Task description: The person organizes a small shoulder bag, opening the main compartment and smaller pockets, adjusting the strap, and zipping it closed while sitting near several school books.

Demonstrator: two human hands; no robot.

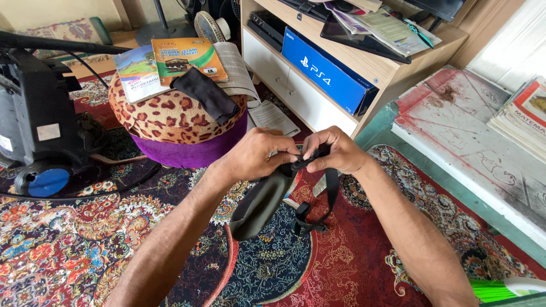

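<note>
My left hand (259,153) and my right hand (335,149) meet in the middle of the view, both pinching the top of a small dark olive pouch (259,204). The pouch hangs down to the left below my left hand. A black strap (331,196) with a buckle (301,211) loops down from under my right hand. All of this is held above a red patterned carpet (352,261).
A leopard-print round pouf (165,116) with a purple base carries books (190,55) and a black cloth (206,94). A black machine with a blue wheel (34,125) stands left. A wooden shelf unit holds a blue box (327,71). A marked white board (472,136) lies right.
</note>
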